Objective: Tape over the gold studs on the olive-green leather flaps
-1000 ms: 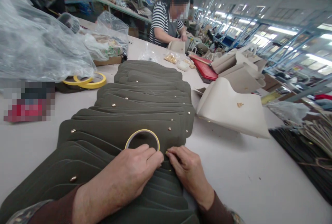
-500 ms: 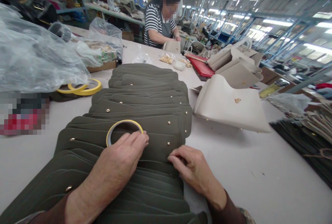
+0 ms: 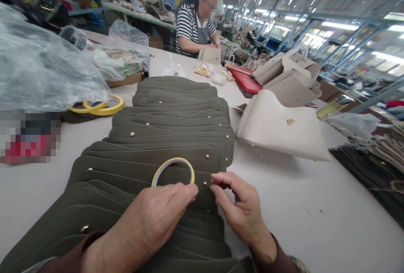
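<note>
My left hand is closed around the lower edge of a roll of yellow tape, held upright above the dark green panels. To its right, my right hand has curled fingers, with a small gap between thumb and index tip and nothing visible in it. Its fingertips are close to a gold stud on one of the panels. The dark green panels, flat pieces with rounded corners and gold studs, lie overlapped in a long row under both hands.
More yellow tape rolls lie at left beside clear plastic bags. A beige bag piece stands at right, near a red case and dark strips. Across the table, a co-worker handles a beige piece.
My left hand and the tape roll have moved right and slightly down, closer to my right hand. My right thumb and index finger have parted and lifted from the panel edge.
</note>
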### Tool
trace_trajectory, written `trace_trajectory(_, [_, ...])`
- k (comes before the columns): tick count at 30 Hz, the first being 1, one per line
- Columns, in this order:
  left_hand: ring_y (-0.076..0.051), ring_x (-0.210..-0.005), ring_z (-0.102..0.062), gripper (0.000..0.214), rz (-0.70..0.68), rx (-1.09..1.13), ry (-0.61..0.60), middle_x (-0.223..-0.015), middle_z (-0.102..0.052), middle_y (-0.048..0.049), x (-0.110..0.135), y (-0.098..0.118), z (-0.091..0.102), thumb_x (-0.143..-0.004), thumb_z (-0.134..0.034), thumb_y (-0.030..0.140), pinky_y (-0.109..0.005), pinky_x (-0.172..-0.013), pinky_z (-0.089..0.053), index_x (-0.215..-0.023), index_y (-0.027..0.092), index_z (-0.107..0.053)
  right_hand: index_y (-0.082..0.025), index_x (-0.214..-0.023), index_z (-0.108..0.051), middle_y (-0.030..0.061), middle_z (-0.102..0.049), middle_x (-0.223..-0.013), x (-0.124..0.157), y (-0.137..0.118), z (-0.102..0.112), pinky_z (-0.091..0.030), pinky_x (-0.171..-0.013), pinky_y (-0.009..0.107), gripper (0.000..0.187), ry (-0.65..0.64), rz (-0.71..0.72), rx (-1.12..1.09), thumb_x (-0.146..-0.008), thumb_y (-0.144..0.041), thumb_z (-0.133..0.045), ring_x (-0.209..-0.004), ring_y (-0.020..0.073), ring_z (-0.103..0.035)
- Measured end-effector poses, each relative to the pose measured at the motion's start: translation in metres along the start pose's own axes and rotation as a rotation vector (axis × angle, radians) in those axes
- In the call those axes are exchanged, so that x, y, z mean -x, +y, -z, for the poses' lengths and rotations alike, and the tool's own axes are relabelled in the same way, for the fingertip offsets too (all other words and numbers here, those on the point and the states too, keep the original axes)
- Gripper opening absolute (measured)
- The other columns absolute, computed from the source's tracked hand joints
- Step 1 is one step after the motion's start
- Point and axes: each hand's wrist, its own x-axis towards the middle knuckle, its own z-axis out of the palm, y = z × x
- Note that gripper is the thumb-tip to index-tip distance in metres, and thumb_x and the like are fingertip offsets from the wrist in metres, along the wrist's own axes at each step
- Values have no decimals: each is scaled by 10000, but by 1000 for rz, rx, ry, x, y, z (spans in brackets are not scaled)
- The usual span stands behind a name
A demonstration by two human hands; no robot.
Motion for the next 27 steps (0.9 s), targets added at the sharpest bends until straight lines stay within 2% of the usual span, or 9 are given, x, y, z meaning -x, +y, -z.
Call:
trace_trajectory(4, [-112, -721, -697, 228, 14, 17, -25, -897, -721, -25, 6, 2, -4, -1007, -385, 200, -193, -621, -541, -1206, 148, -481, -191, -1138, -620, 48, -682, -951, 1, -13, -7, -530, -729, 267, 333, -108, 110, -66, -841, -42, -598, -790, 144, -630])
trace_trajectory(8, [-120, -666, -702, 341, 51, -61, -32, -864, -733, -27, 10, 0, -9, -1020, -369, 255, -199, -589, -548, -1328, 110, -388, -179, -1121, -613, 67, -693, -961, -1, -13, -15, -533, -739, 287, 296, -129, 167, -38, -855, -49, -594, -820, 162, -634])
trace_trajectory(14, [-121, -684, -693, 285, 59, -5, -94, -844, -712, -18, 8, 3, -8, -1028, -326, 257, -198, -633, -549, -1279, 144, -401, -187, -1008, -638, 75, -691, -893, -1, -12, -18, -540, -705, 300, 201, -138, 303, 76, -897, -64, -524, -786, 177, -624])
trace_trajectory(17, [-124, -702, -681, 223, 90, 35, -183, -847, -693, -1, 7, 5, -6, -1026, -293, 225, -216, -636, -535, -1190, 188, -439, -191, -943, -628, 67, -688, -833, 0, -13, -18, -528, -672, 298, 187, -144, 320, 134, -892, -62, -503, -733, 173, -619])
trace_trajectory(19, [-127, -681, -661, 201, 92, 36, -200, -808, -662, 20, 7, 5, -5, -1017, -288, 189, -229, -615, -513, -1093, 217, -472, -197, -894, -618, 53, -680, -777, 1, -13, -19, -514, -641, 289, 187, -117, 317, 162, -878, -52, -501, -691, 166, -616])
trace_trajectory(24, [-139, -579, -576, 268, 51, -42, -140, -696, -572, 24, 3, 4, -5, -1013, -260, 179, -247, -527, -439, -865, 228, -479, -179, -776, -645, 28, -659, -644, 2, -19, -23, -478, -557, 254, 177, 19, 250, 163, -809, -42, -538, -583, 148, -616])
trace_trajectory(25, [-138, -555, -555, 276, 38, -51, -122, -675, -554, 26, 2, 5, -5, -1012, -260, 178, -247, -505, -419, -843, 228, -473, -174, -745, -654, 24, -654, -622, 2, -21, -24, -466, -531, 246, 162, 30, 177, 125, -790, -58, -551, -555, 143, -608])
trace_trajectory(27, [-132, -519, -514, 280, 10, -45, -75, -646, -526, 31, 1, 8, -4, -1005, -271, 161, -246, -475, -383, -813, 226, -464, -171, -686, -658, 10, -639, -567, 0, -24, -26, -434, -464, 223, 123, 15, -88, -22, -765, -114, -582, -487, 128, -581])
